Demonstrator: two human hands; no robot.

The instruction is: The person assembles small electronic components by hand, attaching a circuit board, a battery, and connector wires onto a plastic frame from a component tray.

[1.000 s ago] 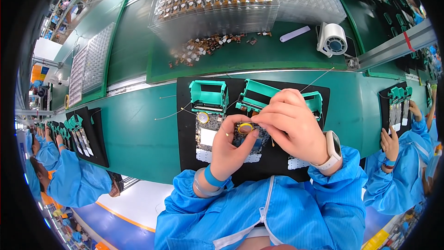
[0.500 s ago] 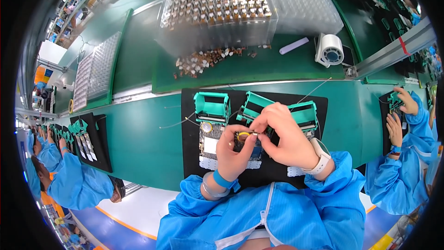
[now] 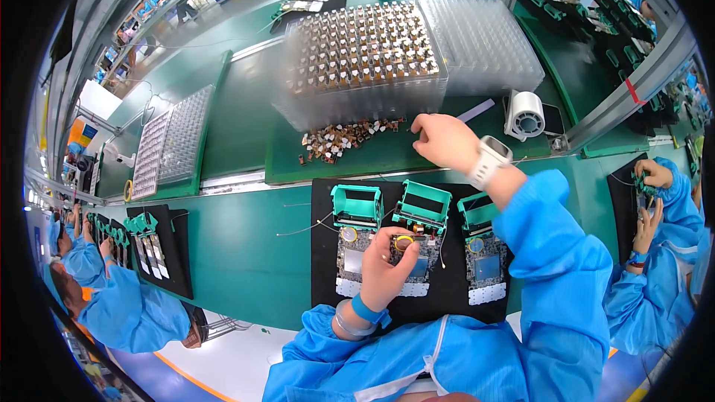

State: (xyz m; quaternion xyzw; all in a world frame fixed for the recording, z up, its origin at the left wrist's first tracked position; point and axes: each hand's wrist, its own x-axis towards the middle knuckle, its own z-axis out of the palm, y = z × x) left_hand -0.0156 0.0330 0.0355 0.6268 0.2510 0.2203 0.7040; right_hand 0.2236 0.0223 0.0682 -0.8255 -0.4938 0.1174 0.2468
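Note:
My left hand (image 3: pixel 386 268) curls its thumb and index finger around a yellow-rimmed round part (image 3: pixel 404 243) at the top of the middle circuit board (image 3: pixel 418 268). The palm hides much of that board's left side. A green plastic frame (image 3: pixel 422 202) adjoins the board's far end. Over the green mat, my right hand (image 3: pixel 447 141) reaches forward with thumb and index finger bent and slightly apart; nothing shows between them. Its fingertips are just right of a loose heap of small brown-and-white parts (image 3: pixel 335 143). Similar boards with green frames lie on both sides.
Behind the heap stands a stack of clear trays (image 3: pixel 365 97) filled with small parts, beside more clear trays (image 3: pixel 484 37). A white fan (image 3: pixel 526 115) and a pale purple strip (image 3: pixel 477 110) lie right. Black mat (image 3: pixel 454 305) underlies the boards. Co-workers sit on both sides.
My right hand has left the middle board and moved forward to the area by the heap. The left hand stays at the board. The view has tilted farther forward.

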